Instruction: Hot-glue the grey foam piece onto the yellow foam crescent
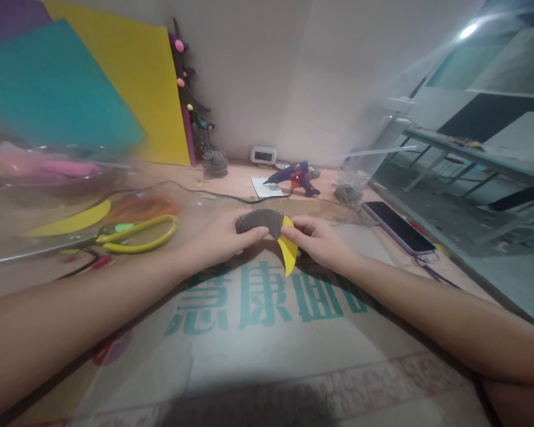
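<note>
Between my two hands is a curved yellow crescent [288, 256], its left part wrapped closely in dark grey cord [267, 220]. My left hand [235, 234] grips the wrapped end, thumb in front and the other fingers behind. My right hand [312, 237] pinches the crescent where the grey wrapping stops, and the bare yellow tip points down beside its thumb. The piece is held above a printed sheet [231, 362] with large green characters. Whether a loose cord end lies in the right fingers cannot be made out.
Yellow-handled scissors [137, 234] and another yellow crescent [78, 218] lie left. A glue gun [293, 178] with a lit red light, a small digital clock [263, 155] and cord balls [215, 163] stand at the back. A phone [398, 226] lies right, near the table edge.
</note>
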A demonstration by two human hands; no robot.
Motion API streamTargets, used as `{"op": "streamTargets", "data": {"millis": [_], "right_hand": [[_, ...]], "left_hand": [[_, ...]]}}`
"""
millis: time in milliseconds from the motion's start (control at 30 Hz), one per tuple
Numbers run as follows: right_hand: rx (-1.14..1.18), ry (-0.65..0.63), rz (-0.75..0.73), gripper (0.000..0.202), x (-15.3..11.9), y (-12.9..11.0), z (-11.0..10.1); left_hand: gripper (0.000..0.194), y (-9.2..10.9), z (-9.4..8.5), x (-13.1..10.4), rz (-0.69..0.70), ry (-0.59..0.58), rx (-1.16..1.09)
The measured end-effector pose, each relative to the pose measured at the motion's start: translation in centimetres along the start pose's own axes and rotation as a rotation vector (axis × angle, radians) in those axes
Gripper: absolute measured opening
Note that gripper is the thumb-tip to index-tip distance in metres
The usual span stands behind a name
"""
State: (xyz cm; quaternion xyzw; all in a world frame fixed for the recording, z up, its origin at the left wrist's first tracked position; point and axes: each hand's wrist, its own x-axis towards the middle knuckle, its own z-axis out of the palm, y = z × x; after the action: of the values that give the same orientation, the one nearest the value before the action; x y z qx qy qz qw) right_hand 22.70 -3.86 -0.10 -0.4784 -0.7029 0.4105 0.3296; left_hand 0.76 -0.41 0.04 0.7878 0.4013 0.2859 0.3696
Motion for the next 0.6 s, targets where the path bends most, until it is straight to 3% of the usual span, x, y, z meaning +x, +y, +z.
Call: {"op": "streamTargets", "data": {"millis": [400,600], "right_hand": [[0.002,0.003,0.004,0.035,-0.12,-0.19,-0.01],[0.006,0.069,0.013,0.04,-0.23,-0.48,0.17]], "left_hand": [[0.031,0.14,0.09,-0.11,-0.018,-0.011,-0.034],[0.03,0.08,0.11,-0.06,-0.01,0.012,-0.058]]}}
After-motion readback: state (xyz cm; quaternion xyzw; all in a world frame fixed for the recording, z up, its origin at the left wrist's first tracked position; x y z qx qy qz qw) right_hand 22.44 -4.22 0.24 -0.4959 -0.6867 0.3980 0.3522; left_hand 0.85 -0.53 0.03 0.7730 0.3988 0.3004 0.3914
